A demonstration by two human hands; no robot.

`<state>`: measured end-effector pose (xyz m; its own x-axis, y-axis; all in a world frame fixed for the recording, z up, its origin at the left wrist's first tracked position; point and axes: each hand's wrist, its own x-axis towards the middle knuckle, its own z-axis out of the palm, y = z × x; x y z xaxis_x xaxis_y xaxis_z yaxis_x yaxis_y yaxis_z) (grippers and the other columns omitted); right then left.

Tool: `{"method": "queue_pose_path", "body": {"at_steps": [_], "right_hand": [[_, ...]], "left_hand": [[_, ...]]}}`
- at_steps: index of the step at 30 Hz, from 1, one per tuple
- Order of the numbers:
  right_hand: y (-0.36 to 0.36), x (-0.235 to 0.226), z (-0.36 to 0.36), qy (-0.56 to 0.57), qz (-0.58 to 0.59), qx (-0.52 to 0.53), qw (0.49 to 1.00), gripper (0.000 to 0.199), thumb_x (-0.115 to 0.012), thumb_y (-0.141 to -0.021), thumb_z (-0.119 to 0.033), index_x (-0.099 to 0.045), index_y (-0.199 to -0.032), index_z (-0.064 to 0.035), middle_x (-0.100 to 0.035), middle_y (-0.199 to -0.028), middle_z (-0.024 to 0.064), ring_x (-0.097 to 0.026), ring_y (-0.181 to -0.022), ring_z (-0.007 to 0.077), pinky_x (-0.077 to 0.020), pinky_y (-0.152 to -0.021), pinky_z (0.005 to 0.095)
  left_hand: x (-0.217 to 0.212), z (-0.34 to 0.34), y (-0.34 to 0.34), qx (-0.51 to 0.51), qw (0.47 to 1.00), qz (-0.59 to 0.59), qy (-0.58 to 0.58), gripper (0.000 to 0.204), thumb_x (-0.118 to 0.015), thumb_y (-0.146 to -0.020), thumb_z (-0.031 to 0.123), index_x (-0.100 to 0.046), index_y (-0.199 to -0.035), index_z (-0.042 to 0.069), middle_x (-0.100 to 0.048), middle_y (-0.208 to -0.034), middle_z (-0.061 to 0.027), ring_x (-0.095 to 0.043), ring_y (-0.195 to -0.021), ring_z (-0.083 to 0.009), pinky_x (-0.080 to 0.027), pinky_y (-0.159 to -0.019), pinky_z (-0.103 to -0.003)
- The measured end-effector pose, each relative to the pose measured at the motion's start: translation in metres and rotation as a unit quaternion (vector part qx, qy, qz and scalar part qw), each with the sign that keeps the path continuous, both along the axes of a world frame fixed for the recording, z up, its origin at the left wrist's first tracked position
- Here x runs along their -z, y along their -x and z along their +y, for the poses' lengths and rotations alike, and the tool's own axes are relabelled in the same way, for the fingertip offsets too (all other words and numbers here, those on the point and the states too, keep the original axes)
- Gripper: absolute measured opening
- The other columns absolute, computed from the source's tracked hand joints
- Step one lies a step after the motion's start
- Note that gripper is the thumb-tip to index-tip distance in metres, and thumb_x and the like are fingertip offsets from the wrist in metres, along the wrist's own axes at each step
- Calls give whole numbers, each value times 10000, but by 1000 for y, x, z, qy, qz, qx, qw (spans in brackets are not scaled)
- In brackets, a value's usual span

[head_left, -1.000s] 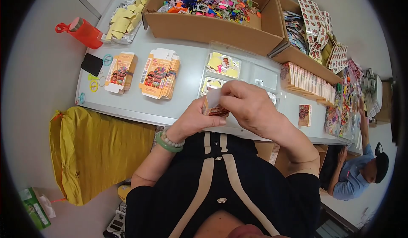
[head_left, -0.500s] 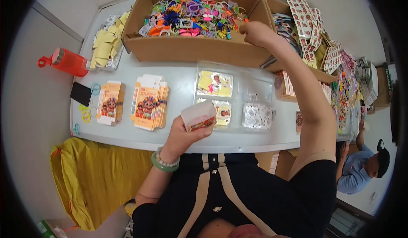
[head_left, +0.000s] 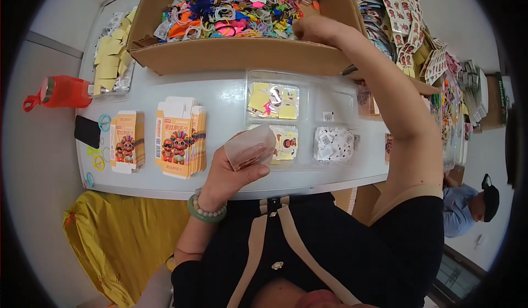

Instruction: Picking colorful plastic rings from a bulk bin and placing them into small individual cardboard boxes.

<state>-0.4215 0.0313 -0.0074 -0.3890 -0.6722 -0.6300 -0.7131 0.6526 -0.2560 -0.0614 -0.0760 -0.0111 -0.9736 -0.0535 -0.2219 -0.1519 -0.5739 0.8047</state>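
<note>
My left hand (head_left: 223,177) is wrapped round a small translucent pouch (head_left: 254,144) with a printed picture showing through it. It holds the pouch tilted above the table's front part. My right arm reaches across to the large cardboard box (head_left: 231,58), where my right hand (head_left: 322,31) is at the right end, over the front wall. Its fingers are curled in toward the colourful trinkets and hair ties (head_left: 236,11); the fingertips are partly hidden, so what they pinch does not show.
A clear divided tray (head_left: 304,96) holds yellow cards, stickers and small white packets (head_left: 333,144). Leftward are two stacks of orange printed boxes (head_left: 179,137), (head_left: 127,143), a black phone (head_left: 88,132) and a red bottle (head_left: 60,91). Sticker sheets (head_left: 393,5) lie at the right; a person (head_left: 462,209) sits beyond.
My view has shifted, so the table things appear further left and the box higher. My right hand has moved a little left and lower into the box's right end. The left hand keeps the pouch.
</note>
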Motion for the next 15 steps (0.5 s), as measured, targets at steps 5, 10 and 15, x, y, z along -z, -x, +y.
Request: {"method": "queue_pose_path", "body": {"at_steps": [5,10,15], "right_hand": [[25,-10,35,242,139,62,958,192,-626,-772,-142,-640,-946,-63,-642,-810,100,-619,-744,190,-478,-657,341],[-9,-47,41,389,-120,348,845,106,-661,-812,-179,-640,-886,-105,-598,-732,-35,-595,-694,72,-459,-598,229],[-33,-65,52,479,-254,428,723,85,-613,-873,-180,-611,-920,-110,-598,-775,-29,-564,-617,59,-457,-565,209]], "left_hand": [[-1,5,-10,6,1000,-12,16,571,-749,-715,36,-497,-1219,-54,-597,-1150,-171,-607,-1052,-275,-506,-892,-371],[-8,13,-23,-6,1000,-23,12,612,-756,-720,58,-463,-1247,-46,-589,-1170,-179,-614,-1039,-277,-519,-882,-357],[-12,19,-31,16,999,-22,17,581,-735,-749,66,-462,-1253,-32,-597,-1148,-159,-616,-1036,-259,-517,-878,-349]]}}
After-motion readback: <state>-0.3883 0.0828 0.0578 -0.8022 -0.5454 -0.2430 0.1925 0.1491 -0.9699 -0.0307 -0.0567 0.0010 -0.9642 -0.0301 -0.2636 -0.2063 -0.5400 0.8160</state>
